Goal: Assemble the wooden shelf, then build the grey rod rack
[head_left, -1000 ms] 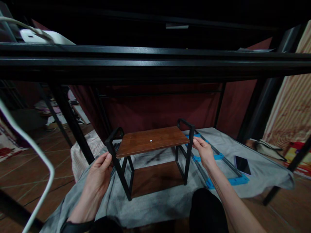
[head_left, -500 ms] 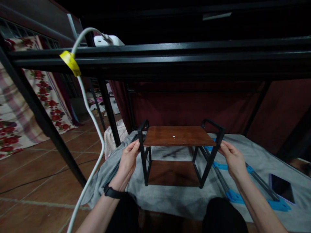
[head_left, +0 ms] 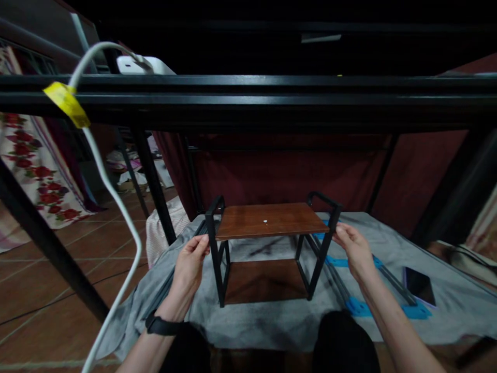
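Observation:
A small two-tier shelf (head_left: 272, 219) with brown wood-look boards and a black metal frame stands upright on a grey cloth (head_left: 248, 329). My left hand (head_left: 191, 265) is closed at the shelf's left front post, thumb and fingers pressed together against it. On the opposite side my right hand (head_left: 354, 249) pinches at the right front post, just below the curved handle. Whether anything small sits between the fingertips is hidden. A small white mark shows on the top board. A black band (head_left: 163, 325) circles my left wrist.
A black metal bar (head_left: 248, 88) crosses above the shelf, carrying a white adapter (head_left: 143, 65) whose white cable (head_left: 112, 189) hangs at left. Blue-and-grey frame parts (head_left: 361, 306) and a phone (head_left: 420, 286) lie on the cloth at right. A floral curtain (head_left: 41, 173) hangs far left.
The view has turned to the right, so the scene sits further left. My hands stay at the shelf's two side posts, and the shelf itself appears to stay in place.

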`<state>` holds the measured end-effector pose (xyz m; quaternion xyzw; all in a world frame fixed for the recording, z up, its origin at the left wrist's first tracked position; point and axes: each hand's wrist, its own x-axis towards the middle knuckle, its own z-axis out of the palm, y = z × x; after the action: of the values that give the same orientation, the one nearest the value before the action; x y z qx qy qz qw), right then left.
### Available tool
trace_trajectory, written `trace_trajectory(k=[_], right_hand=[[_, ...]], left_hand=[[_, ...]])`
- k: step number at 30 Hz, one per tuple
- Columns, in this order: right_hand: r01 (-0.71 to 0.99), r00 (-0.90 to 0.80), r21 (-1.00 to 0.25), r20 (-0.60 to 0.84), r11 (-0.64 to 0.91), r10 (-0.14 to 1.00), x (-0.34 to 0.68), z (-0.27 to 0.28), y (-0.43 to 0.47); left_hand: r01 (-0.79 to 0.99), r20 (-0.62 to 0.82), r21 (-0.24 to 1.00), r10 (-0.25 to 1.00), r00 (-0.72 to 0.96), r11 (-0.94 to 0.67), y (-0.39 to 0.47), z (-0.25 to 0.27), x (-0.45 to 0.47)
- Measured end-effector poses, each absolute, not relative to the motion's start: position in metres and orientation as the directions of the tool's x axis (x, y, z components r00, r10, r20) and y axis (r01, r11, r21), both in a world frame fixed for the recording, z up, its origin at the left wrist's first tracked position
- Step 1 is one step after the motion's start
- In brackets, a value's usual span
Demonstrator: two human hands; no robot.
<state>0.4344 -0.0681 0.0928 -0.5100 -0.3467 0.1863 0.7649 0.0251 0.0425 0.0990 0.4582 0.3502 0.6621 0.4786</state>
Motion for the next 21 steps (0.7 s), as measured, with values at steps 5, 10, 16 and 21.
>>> trace_trajectory(k=[5, 10, 16, 21], right_hand=[[0.06, 0.692, -0.909, 0.336, 0.413, 0.639, 0.435, 0.099, -0.066], [0.033, 0.678, -0.914, 0.318, 0.404, 0.663, 0.435, 0.102, -0.065], [-0.113, 0.669, -0.909, 0.23, 0.402, 0.706, 0.435, 0.105, -0.066], [-0.192, 0.609, -0.911, 0.18, 0.364, 0.772, 0.447, 0.108, -0.055]], left_hand=[[-0.203, 0.337, 0.909, 0.929, -0.152, -0.363, 0.047, 0.097, 0.023], [-0.143, 0.394, 0.892, 0.892, -0.224, -0.43, 0.041, 0.097, 0.027], [-0.054, 0.426, 0.894, 0.881, -0.209, -0.445, 0.038, 0.098, 0.021], [-0.074, 0.402, 0.9, 0.884, -0.237, -0.43, 0.042, 0.096, 0.021]])
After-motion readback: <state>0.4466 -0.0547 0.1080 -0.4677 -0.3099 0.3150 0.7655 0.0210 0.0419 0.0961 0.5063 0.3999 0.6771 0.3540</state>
